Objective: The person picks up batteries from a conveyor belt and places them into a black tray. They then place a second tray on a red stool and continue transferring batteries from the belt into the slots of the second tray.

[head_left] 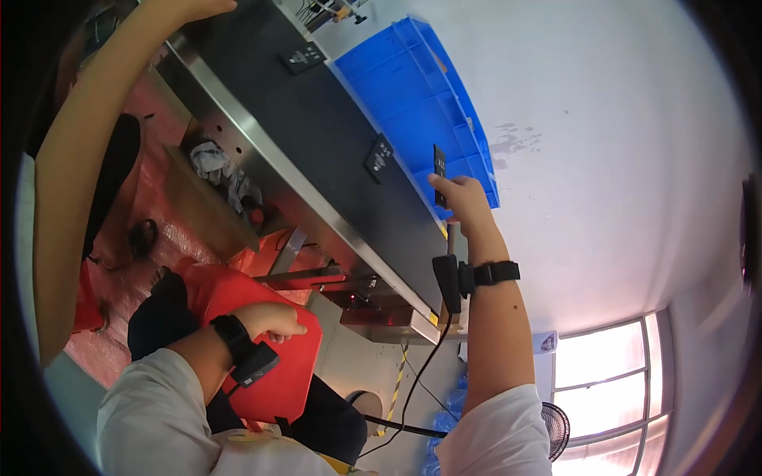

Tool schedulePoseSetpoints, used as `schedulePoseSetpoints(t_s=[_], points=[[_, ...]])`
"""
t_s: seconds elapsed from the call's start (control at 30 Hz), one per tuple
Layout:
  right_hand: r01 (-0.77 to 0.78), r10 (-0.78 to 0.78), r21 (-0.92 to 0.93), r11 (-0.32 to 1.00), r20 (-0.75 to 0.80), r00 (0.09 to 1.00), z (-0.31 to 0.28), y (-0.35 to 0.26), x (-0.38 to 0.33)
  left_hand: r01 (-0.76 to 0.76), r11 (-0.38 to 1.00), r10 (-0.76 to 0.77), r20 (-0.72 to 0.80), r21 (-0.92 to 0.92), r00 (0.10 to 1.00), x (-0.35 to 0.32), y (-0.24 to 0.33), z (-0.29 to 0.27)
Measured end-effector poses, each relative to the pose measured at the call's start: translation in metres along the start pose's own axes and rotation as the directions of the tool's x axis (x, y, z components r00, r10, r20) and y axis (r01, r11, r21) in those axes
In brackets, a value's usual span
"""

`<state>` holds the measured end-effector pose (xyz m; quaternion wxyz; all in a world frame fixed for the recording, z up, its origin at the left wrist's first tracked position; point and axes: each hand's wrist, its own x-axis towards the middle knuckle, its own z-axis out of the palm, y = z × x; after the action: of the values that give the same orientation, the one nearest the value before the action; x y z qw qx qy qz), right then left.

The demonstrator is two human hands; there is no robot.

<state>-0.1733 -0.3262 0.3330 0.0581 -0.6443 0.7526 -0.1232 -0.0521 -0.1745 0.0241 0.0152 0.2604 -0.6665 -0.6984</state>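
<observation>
My right hand (464,202) is closed on a thin black rectangular pack (440,163) with white print, held upright at the near end of a blue plastic bin (397,87). Two similar black packs lie flat on the dark conveyor belt (309,135): one pack (379,158) close to my right hand, another pack (302,58) farther up the belt. My left hand (274,320) hangs low over a red plastic stool (290,373), its fingers loosely curled with nothing visible in them. Black straps with small dark devices circle both my wrists.
A co-worker's arm (79,151) reaches over the belt's far end from the left. The belt's metal side rail (278,159) runs diagonally. A cardboard box (206,198) with crumpled cloth sits below. A black cable (425,373) hangs from my right wrist device. A fan (556,431) stands near the window.
</observation>
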Motion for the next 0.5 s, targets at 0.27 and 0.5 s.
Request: schedulePoseSetpoints(t_s=[0.27, 0.5], points=[[-0.274, 0.281, -0.064, 0.96, 0.212, 0.936, 0.041, -0.001, 0.022, 0.101, 0.917, 0.013, -0.283, 0.386, 0.959, -0.012, -0.001, 0.008], [-0.325, 0.369, -0.192, 0.926, 0.268, 0.89, 0.042, 0.011, 0.016, 0.284, 0.867, -0.111, -0.398, 0.409, 0.911, -0.008, -0.029, 0.014]])
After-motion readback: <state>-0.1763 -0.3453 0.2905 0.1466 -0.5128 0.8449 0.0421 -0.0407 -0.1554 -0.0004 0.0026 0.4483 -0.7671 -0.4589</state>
